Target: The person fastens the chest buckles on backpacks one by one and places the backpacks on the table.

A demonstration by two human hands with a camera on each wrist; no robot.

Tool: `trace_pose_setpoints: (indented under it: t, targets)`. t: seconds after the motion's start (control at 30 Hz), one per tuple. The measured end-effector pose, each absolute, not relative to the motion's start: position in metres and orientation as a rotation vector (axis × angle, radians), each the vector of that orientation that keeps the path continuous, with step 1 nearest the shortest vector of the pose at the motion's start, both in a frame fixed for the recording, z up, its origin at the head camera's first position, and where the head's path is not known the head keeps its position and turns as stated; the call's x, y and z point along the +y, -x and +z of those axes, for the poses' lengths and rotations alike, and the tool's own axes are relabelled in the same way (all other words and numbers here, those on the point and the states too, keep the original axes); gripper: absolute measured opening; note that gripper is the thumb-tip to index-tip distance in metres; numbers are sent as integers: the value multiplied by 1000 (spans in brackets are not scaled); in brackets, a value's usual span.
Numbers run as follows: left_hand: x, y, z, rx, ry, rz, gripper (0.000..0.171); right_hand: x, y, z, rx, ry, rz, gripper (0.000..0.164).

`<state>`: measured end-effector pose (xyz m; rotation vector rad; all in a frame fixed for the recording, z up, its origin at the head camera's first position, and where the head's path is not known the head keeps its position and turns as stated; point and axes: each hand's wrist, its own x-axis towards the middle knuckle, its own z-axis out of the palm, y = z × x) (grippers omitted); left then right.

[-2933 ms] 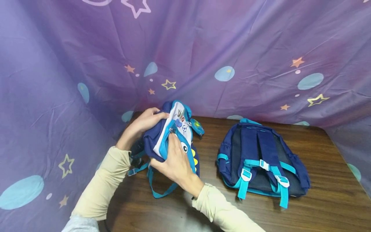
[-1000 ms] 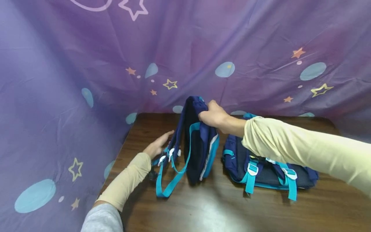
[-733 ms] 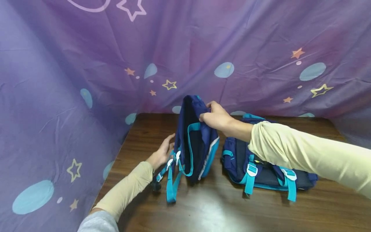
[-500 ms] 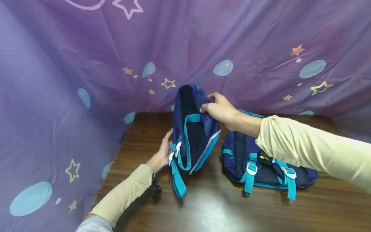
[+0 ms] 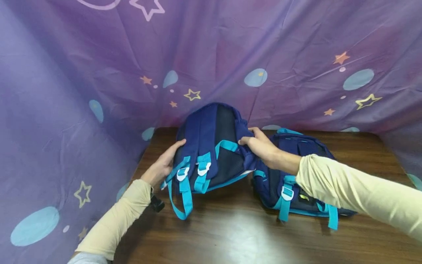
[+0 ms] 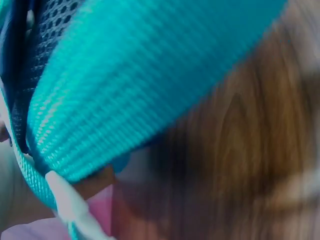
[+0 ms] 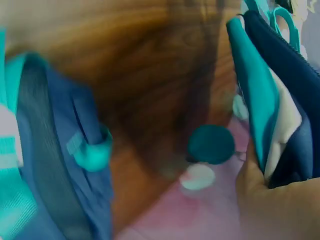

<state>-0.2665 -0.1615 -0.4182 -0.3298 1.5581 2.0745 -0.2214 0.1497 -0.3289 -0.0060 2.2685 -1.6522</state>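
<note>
Between both hands I hold a navy children's backpack (image 5: 197, 135), its padded back and teal-ended shoulder straps turned toward the head camera. My left hand (image 5: 163, 162) grips its left edge, thumb on the near side, other fingers hidden behind. My right hand (image 5: 263, 148) grips the opposite side, thumb toward me. A broad teal strap (image 6: 150, 65) fills much of the left wrist view, blurred. In the right wrist view, my right hand (image 7: 280, 205) holds the bag's edge, where teal and white trim (image 7: 255, 85) shows. The bag's front is hidden.
A second navy backpack (image 5: 287, 146) lies strap side up on the wooden table (image 5: 237, 227), just right of the held one and partly under my right forearm. A purple curtain (image 5: 217, 47) with stars and ovals hangs behind and to the left.
The held backpack first showed its printed front, then stood edge-on. Now its strapped back faces me. My left hand has moved left with its edge; the right has lowered slightly.
</note>
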Motion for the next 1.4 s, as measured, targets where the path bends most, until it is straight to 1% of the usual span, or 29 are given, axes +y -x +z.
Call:
trace_pose_setpoints:
  t: [0.1,0.17,0.23,0.3,0.33,0.37,0.4,0.47,0.53,0.63,0.77,0.9,1.17,1.33,1.4]
  targets:
    - [-168,266,-413,1780,313,1975,41,146,219,-359,2208,-65,-1766,68]
    - [-171,265,-411,1920,327,1899,56,143,218,-379,2156,-114,-1858,66]
    - [-173,264,-411,1999,333,1838,64,139,215,-396,2113,-151,-1906,65]
    - [-175,264,-413,2019,355,1785,82,135,211,-412,2082,-185,-1936,66]
    - [-176,263,-414,2036,353,1756,85,134,209,-418,2084,-199,-1922,68]
    - [-176,263,-417,2052,345,1728,81,133,207,-425,2088,-211,-1911,69]
    - [-177,262,-420,2069,343,1701,81,131,206,-432,2096,-226,-1899,69]
    - [-179,261,-426,2119,345,1631,86,126,203,-445,2111,-258,-1907,67]
    - [-180,260,-434,2176,329,1577,78,121,201,-458,2153,-288,-1889,65]
    - [-181,257,-445,2236,327,1498,87,113,195,-475,2230,-335,-1847,59]
    - [-182,255,-459,2263,333,1442,96,106,189,-489,2316,-374,-1753,57]
    - [-180,257,-467,2298,333,1439,94,105,191,-493,2358,-362,-1747,58]
    - [-179,258,-478,2404,345,1425,73,101,196,-491,2402,-335,-1623,63]
    - [-177,259,-481,2539,333,1313,77,101,201,-483,2585,-345,-1479,67]
    - [-179,259,-477,2597,316,1256,77,101,201,-480,2652,-309,-1470,69]
